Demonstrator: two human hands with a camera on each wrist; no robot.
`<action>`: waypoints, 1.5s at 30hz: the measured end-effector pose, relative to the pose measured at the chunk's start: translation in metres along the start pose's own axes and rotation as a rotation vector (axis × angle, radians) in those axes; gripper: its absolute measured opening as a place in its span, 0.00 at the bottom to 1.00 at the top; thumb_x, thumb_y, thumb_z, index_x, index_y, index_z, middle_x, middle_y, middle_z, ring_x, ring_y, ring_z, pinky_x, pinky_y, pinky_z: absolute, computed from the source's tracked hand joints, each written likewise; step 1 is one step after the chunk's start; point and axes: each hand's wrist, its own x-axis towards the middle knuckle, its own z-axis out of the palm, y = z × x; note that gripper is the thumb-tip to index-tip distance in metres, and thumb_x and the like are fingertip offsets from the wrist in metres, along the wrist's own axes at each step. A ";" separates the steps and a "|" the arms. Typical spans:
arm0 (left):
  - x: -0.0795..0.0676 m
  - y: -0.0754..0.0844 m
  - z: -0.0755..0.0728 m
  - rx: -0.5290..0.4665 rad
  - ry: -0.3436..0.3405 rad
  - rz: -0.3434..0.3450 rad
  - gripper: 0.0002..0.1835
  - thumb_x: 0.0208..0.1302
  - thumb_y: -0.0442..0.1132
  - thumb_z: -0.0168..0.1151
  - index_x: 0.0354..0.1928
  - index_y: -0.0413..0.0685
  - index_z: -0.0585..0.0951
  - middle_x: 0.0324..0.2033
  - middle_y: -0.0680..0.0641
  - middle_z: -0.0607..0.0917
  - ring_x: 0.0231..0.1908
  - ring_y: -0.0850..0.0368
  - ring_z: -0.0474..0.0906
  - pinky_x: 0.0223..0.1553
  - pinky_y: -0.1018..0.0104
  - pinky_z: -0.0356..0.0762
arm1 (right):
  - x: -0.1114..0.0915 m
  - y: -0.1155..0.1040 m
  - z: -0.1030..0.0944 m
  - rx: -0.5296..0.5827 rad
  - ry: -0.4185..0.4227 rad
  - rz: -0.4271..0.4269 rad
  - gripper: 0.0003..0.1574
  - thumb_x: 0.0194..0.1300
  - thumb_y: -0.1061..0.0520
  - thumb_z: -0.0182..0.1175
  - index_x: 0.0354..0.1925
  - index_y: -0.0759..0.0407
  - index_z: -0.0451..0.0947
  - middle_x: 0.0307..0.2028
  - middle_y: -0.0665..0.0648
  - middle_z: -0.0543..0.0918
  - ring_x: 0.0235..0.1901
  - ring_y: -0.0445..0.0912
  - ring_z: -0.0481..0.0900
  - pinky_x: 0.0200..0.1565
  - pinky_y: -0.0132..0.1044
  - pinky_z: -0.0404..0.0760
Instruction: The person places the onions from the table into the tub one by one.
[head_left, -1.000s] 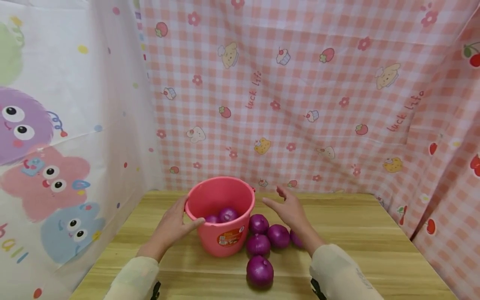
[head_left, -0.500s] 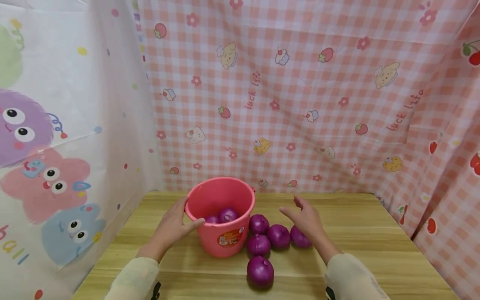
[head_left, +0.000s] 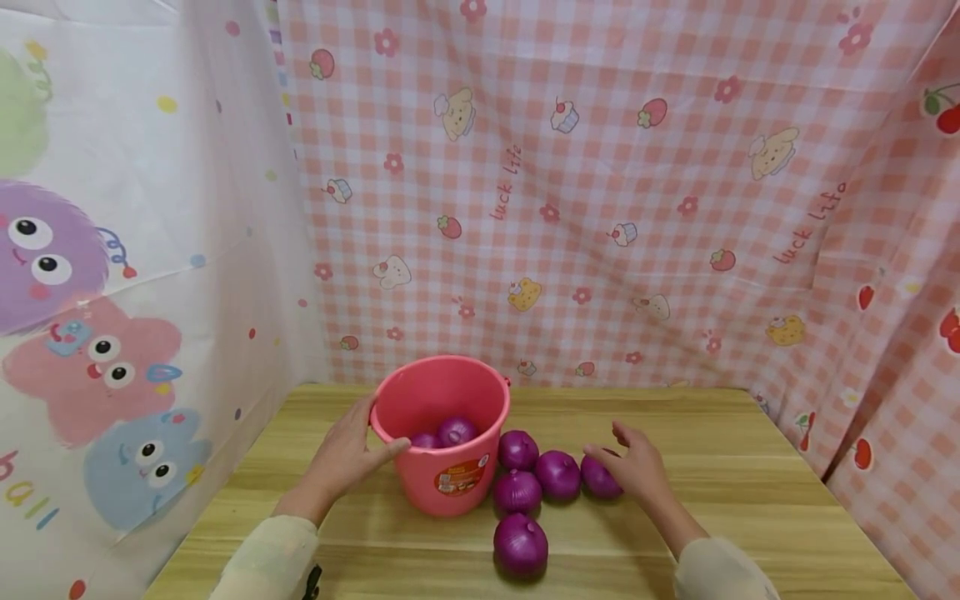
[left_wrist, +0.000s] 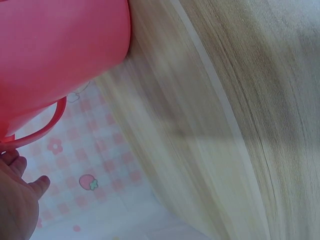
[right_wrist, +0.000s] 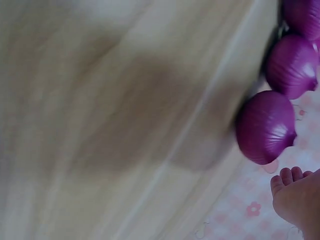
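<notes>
One pink bucket (head_left: 422, 477) stands upright, opening upward.

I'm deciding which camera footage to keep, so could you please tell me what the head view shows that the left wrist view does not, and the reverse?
Only the head view shows the right hand, five purple onions on the table, more onions inside the pink bucket, and the bucket's label.

Only the left wrist view shows the open loop of the bucket's handle, standing away from its wall.

Both show the bucket, the left hand, the wooden tabletop and the checked curtain.
</notes>
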 end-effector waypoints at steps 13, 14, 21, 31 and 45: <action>0.000 0.000 0.001 0.004 0.009 0.010 0.52 0.44 0.73 0.56 0.68 0.57 0.53 0.63 0.52 0.61 0.61 0.49 0.58 0.52 0.40 0.64 | -0.010 0.027 0.005 -0.040 -0.040 0.018 0.56 0.51 0.40 0.65 0.63 0.75 0.54 0.58 0.74 0.63 0.59 0.64 0.59 0.59 0.54 0.60; 0.000 0.000 0.001 0.003 0.008 0.008 0.52 0.44 0.73 0.56 0.68 0.57 0.53 0.63 0.52 0.61 0.61 0.49 0.58 0.52 0.40 0.64 | -0.010 0.029 0.005 -0.039 -0.041 0.019 0.57 0.50 0.40 0.66 0.62 0.75 0.54 0.58 0.75 0.63 0.59 0.65 0.60 0.58 0.54 0.60; 0.000 -0.001 -0.001 -0.011 -0.003 -0.013 0.52 0.43 0.73 0.56 0.69 0.57 0.53 0.64 0.52 0.61 0.61 0.48 0.58 0.52 0.39 0.65 | -0.012 0.036 0.008 -0.085 -0.051 -0.015 0.58 0.47 0.41 0.68 0.61 0.77 0.56 0.55 0.76 0.65 0.56 0.65 0.63 0.57 0.57 0.61; 0.002 -0.003 0.002 -0.008 0.015 -0.008 0.52 0.42 0.74 0.56 0.68 0.59 0.54 0.63 0.54 0.62 0.61 0.50 0.59 0.51 0.40 0.66 | -0.014 0.038 0.008 -0.175 -0.067 -0.051 0.55 0.46 0.46 0.70 0.60 0.77 0.56 0.52 0.76 0.66 0.53 0.67 0.65 0.54 0.59 0.64; 0.000 -0.001 0.001 -0.009 0.017 -0.009 0.53 0.41 0.73 0.57 0.68 0.58 0.54 0.63 0.53 0.62 0.61 0.51 0.59 0.53 0.41 0.65 | -0.013 0.039 0.013 -0.177 -0.048 -0.021 0.54 0.48 0.45 0.68 0.61 0.75 0.57 0.52 0.76 0.67 0.52 0.67 0.65 0.54 0.59 0.64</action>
